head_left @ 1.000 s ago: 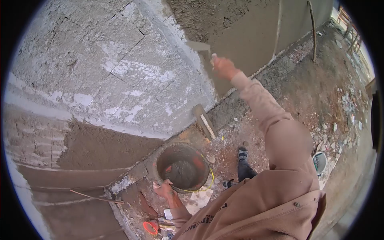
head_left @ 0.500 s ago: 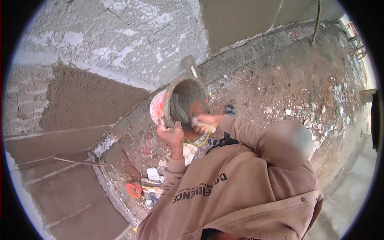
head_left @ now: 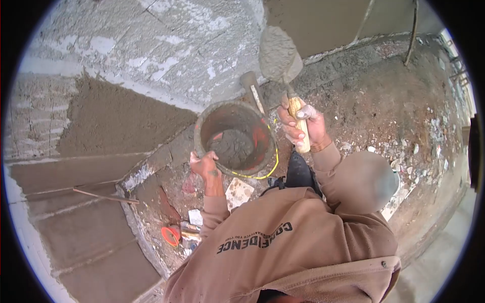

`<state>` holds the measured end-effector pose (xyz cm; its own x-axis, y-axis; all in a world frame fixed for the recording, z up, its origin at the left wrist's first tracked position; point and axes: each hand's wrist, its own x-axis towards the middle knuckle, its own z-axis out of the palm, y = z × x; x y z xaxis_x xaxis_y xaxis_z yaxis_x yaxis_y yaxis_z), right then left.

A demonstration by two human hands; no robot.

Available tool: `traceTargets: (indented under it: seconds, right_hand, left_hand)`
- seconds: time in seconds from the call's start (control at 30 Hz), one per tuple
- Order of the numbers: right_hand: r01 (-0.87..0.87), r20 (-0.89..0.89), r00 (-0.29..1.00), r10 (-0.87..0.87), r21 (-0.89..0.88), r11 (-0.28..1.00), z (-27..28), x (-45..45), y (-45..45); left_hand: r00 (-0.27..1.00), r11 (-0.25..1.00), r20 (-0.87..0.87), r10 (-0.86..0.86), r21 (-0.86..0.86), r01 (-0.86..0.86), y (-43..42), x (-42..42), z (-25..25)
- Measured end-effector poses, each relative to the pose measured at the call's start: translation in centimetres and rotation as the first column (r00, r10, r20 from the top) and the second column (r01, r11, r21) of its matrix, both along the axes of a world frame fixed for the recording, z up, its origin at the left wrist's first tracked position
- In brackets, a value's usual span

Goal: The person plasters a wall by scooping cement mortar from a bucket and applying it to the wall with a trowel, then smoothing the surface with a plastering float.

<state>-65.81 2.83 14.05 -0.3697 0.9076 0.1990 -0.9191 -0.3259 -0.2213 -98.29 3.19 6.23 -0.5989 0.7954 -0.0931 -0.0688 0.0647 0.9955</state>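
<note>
Right fingers (head_left: 288, 119) tight around a trowel (head_left: 294, 105) heavy with mortar (head_left: 277, 50); left fingers (head_left: 210, 156) in a curl over the bucket rim (head_left: 198, 131)

The trowel (head_left: 296, 107), dipped inside the bucket (head_left: 261, 141) half a second earlier, has been lifted clear by the right hand (head_left: 312, 125), its blade (head_left: 295, 69) now heaped with mortar (head_left: 276, 52). The bucket, previously noted as tilted, has been returned to an upright position.

Mortar (head_left: 277, 52) hides most of the trowel blade (head_left: 295, 68); the hoodie's (head_left: 323, 227) smallest lettering (head_left: 248, 236) is unreadable.
</note>
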Motion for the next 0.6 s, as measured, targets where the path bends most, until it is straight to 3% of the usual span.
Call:
traceTargets:
  seconds: [0.07,0.13,0.17,0.2,0.23,0.27,0.3,0.37,0.4,0.43,0.5,0.53,0.57,0.6]
  right_hand:
    - [0.310,0.190,0.922,-0.336,0.156,0.938,3.2,1.9,2.4]
    - [0.606,0.358,0.658,-0.663,0.272,0.748,5.2,3.0,4.9]
    - [0.652,0.309,0.592,-0.745,0.359,0.667,5.3,4.4,7.0]
    - [0.755,0.326,0.401,-0.856,0.411,0.511,5.0,5.5,9.6]
    - [0.818,0.332,0.195,-0.923,0.464,0.340,4.4,6.5,12.3]
    - [0.842,0.325,-0.018,-0.945,0.515,0.161,3.5,7.6,15.1]
    - [0.839,0.295,-0.165,-0.941,0.544,0.023,2.4,8.8,17.8]
    - [0.781,0.219,-0.464,-0.858,0.558,-0.280,-1.5,10.9,24.3]
    - [0.717,0.180,-0.601,-0.778,0.552,-0.426,-3.9,11.6,27.5]
    - [0.728,0.226,-0.618,-0.753,0.527,-0.439,-6.5,12.1,30.4]
    - [0.486,0.285,-0.847,-0.449,0.757,-0.437,-13.7,13.4,36.1]
    - [0.476,0.420,-0.839,-0.348,0.874,-0.093,-17.4,13.2,37.8]
    - [0.449,0.507,-0.838,-0.201,0.850,0.275,-20.5,12.9,38.6]
    - [0.333,0.493,-0.829,-0.264,0.815,0.474,-22.1,12.2,38.0]
  left_hand:
    - [0.998,0.998,-0.007,0.056,-0.032,-0.056,0.4,0.1,-0.9]
    - [0.991,0.989,-0.119,0.065,-0.123,-0.080,0.8,-0.2,-1.4]
    - [0.976,0.977,-0.208,0.068,-0.186,-0.108,1.0,-0.4,-1.5]
    - [0.942,0.966,-0.326,0.077,-0.209,-0.151,0.9,-2.5,-3.8]
    - [0.939,0.965,-0.333,0.089,-0.206,-0.164,0.9,-2.6,-4.2]
    - [0.935,0.963,-0.340,0.100,-0.203,-0.177,0.9,-2.8,-4.6]
    - [0.966,0.972,-0.234,0.111,-0.178,-0.155,0.8,-1.3,-2.8]
    - [0.944,0.951,-0.240,0.228,-0.154,-0.269,0.7,-1.4,-3.7]
    - [0.953,0.970,-0.253,0.165,-0.131,-0.203,0.4,-1.8,-4.2]
    - [0.958,0.985,-0.269,0.101,-0.105,-0.134,0.6,-2.1,-4.6]
    - [0.963,0.985,-0.241,0.120,-0.091,-0.146,1.1,-1.4,-4.9]
    - [0.966,0.985,-0.226,0.127,-0.089,-0.150,1.2,-0.8,-5.4]
    - [0.962,0.984,-0.238,0.131,-0.090,-0.156,1.2,-0.4,-6.1]
    - [0.959,0.984,-0.252,0.126,-0.090,-0.153,1.4,-0.1,-6.6]
